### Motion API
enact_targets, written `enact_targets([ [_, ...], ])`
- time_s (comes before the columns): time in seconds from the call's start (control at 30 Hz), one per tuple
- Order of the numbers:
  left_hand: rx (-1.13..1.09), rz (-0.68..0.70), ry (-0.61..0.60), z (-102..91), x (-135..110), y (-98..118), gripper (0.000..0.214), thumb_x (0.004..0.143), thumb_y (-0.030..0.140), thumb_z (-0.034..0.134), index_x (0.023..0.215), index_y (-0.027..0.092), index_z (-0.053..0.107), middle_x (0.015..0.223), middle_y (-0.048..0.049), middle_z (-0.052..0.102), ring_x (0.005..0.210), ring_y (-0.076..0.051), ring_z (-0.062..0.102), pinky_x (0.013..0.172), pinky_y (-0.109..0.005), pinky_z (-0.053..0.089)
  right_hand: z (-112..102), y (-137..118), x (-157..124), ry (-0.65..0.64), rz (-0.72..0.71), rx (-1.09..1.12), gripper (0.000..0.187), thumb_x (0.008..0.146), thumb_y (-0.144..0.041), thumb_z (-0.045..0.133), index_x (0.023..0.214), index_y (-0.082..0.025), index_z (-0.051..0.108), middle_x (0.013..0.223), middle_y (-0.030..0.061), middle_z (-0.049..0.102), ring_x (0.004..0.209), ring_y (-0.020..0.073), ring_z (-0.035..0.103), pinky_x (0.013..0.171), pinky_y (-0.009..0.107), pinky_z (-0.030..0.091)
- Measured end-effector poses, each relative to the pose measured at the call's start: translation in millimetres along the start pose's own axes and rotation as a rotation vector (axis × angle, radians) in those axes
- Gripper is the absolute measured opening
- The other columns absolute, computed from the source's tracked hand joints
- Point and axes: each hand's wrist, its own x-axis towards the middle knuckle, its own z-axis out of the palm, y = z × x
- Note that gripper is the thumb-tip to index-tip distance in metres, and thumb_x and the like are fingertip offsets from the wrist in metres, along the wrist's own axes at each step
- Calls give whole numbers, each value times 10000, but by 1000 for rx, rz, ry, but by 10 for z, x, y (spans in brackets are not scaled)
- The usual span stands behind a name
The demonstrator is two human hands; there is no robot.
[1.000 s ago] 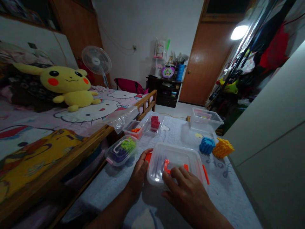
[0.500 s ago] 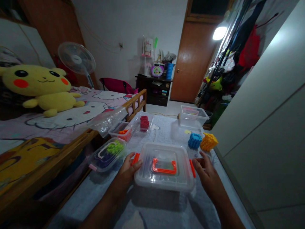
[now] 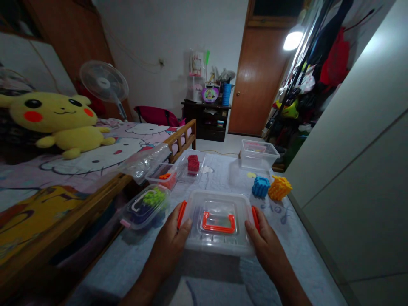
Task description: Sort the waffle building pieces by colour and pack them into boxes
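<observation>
A clear plastic box [image 3: 219, 242] with an orange handle on its lid and orange side latches sits in front of me on the table [image 3: 204, 284]. My left hand [image 3: 170, 246] grips its left side, thumb on the lid by the left latch. My right hand [image 3: 266, 246] grips the right side, fingers against the right latch. Both hands are closed on the box.
A lidded box with green and purple pieces [image 3: 145, 206] lies left of it. Behind stand a tub with orange pieces [image 3: 164, 176], a tray with red blocks [image 3: 193, 163], an open clear tub [image 3: 258, 155], a blue block cube [image 3: 260, 187] and an orange one [image 3: 279, 188]. A bed [image 3: 63, 170] borders the left.
My right hand left the lid's handle, swung out to the right, then came in and gripped the box's right side. The left hand stayed on the left side.
</observation>
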Motion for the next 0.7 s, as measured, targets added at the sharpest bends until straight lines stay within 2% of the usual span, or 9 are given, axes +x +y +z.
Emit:
enact_targets([
  [0.1,208,92,-19,-4,-15,38,588,939,412,394,1442,108,401,1490,-161,448,1392,-286,397,1156,-487,316,-22,-102,-6,-55,-36,-186,710,900,-480,363,1446,-27,393,1489,198,434,1381,292,411,1152,448,318],
  [0.2,399,217,-14,-1,-13,6,545,968,350,310,1446,98,379,1460,-168,484,1353,-262,458,1110,-450,401,-26,-160,9,-122,-114,-345,655,932,-379,301,1454,14,359,1480,216,436,1371,274,427,1151,431,332],
  [0.33,629,535,21,10,13,-148,500,959,264,275,1402,83,423,1421,-193,519,1312,-290,500,1059,-452,450,-10,-142,27,-139,-230,-498,582,944,-255,257,1424,47,391,1459,250,444,1355,284,444,1136,440,359],
  [0.4,711,622,23,11,24,-197,500,952,242,262,1392,71,425,1396,-210,535,1274,-304,533,1032,-460,465,-5,-117,24,-126,-291,-555,557,936,-204,261,1412,47,408,1450,263,443,1343,301,457,1113,463,386],
  [0.53,754,527,4,-3,34,-154,531,954,235,247,1448,64,338,1304,-205,599,1164,-277,611,955,-419,513,-19,-101,12,-132,-406,-676,544,906,-140,303,1400,63,408,1437,304,424,1305,337,497,1054,489,446],
  [0.7,757,492,-65,-41,53,-60,516,933,214,283,1415,59,382,1281,-214,615,1168,-279,609,956,-412,504,-40,-114,33,-173,-413,-759,570,874,-80,303,1407,111,364,1410,341,436,1269,340,532,1014,474,483],
])
